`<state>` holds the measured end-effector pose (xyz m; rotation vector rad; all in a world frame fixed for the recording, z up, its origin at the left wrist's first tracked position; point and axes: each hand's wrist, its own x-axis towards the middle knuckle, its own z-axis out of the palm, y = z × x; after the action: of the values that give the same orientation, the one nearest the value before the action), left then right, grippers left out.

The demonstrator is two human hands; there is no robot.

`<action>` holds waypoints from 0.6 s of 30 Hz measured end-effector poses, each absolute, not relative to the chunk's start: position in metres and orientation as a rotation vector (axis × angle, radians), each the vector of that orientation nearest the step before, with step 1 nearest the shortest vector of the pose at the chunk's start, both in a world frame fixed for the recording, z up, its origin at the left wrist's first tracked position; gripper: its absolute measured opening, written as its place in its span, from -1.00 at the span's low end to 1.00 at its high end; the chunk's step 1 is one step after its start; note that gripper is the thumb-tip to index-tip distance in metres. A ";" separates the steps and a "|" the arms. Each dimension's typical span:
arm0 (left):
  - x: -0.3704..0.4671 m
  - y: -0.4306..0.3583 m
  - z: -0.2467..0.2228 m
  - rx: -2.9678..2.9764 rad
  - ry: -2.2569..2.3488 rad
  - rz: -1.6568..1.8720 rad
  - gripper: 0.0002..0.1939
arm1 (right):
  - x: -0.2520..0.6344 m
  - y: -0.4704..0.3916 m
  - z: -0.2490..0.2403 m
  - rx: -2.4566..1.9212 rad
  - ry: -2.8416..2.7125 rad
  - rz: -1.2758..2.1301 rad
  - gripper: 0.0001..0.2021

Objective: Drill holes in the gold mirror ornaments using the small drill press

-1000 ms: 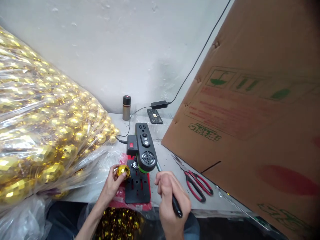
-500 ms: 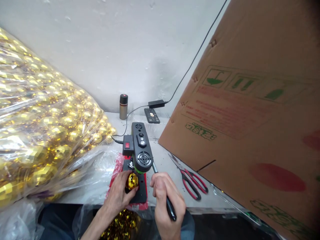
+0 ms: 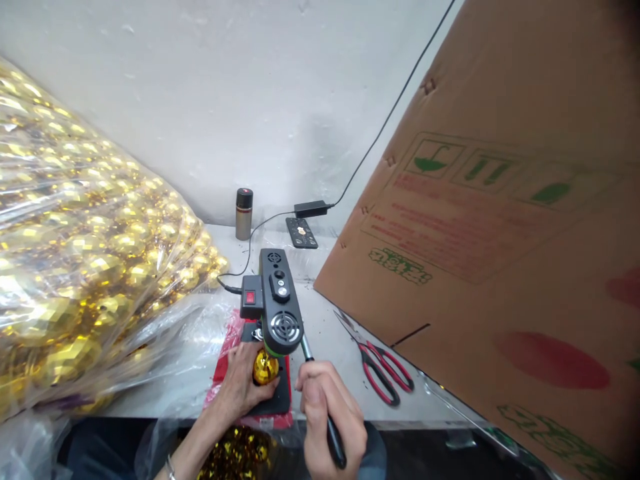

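Note:
Fingers and thumb of my left hand (image 3: 243, 385) grip a small faceted gold ball (image 3: 265, 367) over the black base plate (image 3: 280, 399) of a small press. Directly above the ball is the rounded front end of the black press head (image 3: 281, 300), which has two round grilles and a box with a red switch (image 3: 250, 297) on its left side. My right hand (image 3: 334, 417) is wrapped round the black-handled lever (image 3: 337, 443) at the press's right. Red sheet (image 3: 225, 363) lies under the base.
Clear bags of gold balls (image 3: 100, 267) fill the left. Red-handled scissors (image 3: 383, 367) lie right of the press, beside a large cardboard box (image 3: 480, 220). Behind stand a bottle (image 3: 243, 215), a phone (image 3: 301, 233) and a black adapter (image 3: 311, 209). More gold pieces (image 3: 237, 453) are below the table edge.
The view has shifted slightly. The lever handle and my right hand sit a little lower in view. My left hand still holds the ball, now closer beneath the press head.

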<state>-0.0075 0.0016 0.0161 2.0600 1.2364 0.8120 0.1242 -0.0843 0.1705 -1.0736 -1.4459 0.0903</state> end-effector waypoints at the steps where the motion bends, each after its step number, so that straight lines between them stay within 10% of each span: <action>1: -0.008 0.001 0.016 2.062 1.219 0.804 -0.47 | 0.124 -0.085 0.167 -1.072 -1.446 0.087 -0.73; 18: -0.003 -0.004 0.021 2.111 1.250 0.792 -0.59 | 0.099 -0.084 0.146 -1.207 -1.148 -0.001 -0.64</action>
<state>-0.0035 -0.0045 0.0209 2.1107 1.2499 0.7917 0.0988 -0.0843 0.1460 -1.2072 -1.1484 -0.0011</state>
